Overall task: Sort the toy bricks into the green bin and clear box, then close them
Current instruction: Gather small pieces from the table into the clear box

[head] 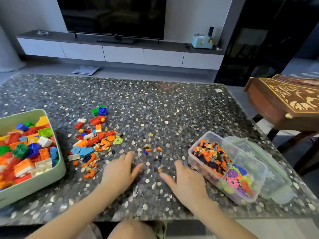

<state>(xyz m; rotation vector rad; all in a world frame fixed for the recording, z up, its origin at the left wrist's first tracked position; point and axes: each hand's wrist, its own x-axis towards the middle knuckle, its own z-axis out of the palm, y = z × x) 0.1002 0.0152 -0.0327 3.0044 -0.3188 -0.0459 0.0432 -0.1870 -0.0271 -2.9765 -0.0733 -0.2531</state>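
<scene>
A green bin at the left edge holds several large coloured bricks. At the right stands a clear box with small orange and dark bricks in one part and coloured gear pieces in the other. A loose pile of mixed bricks lies on the table between them, with a few tiny pieces scattered nearer the middle. My left hand lies flat on the table with fingers straight, just right of the pile. My right hand also rests flat, fingers spread, next to the clear box. Both are blurred.
The clear box's lid with green clips lies under and behind the box. The pebble-patterned table stretches far back. A carved wooden instrument stands beyond the right edge. A TV and low cabinet are at the back.
</scene>
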